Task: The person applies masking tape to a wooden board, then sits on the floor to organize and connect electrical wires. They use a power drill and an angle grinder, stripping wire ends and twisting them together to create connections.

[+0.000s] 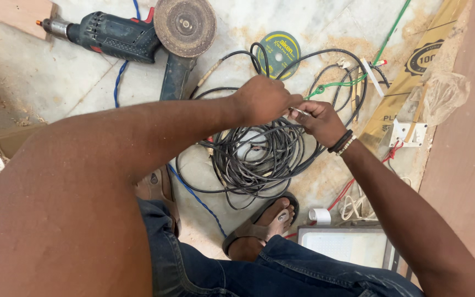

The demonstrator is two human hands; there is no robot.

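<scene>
Left hand (pixel 262 100), right hand (pixel 320 121) pinch wire end (pixel 299 111) above cable coil (pixel 259 159).

A round cutting disc (pixel 279 55) lay at the upper middle of the frame, its face covered by a green label with a yellow band and a small centre hole, partly crossed by black cable. Along the upper right edge ran a long yellow-brown cardboard package (pixel 413 71), slanted, bearing a dark round emblem. Just beside it, a crumpled clear plastic bag (pixel 443 96) sat at the right. At the lower middle-right, a flat rectangular panel (pixel 343 246) with a pale, screen-like face and dark frame lay on the floor.
</scene>
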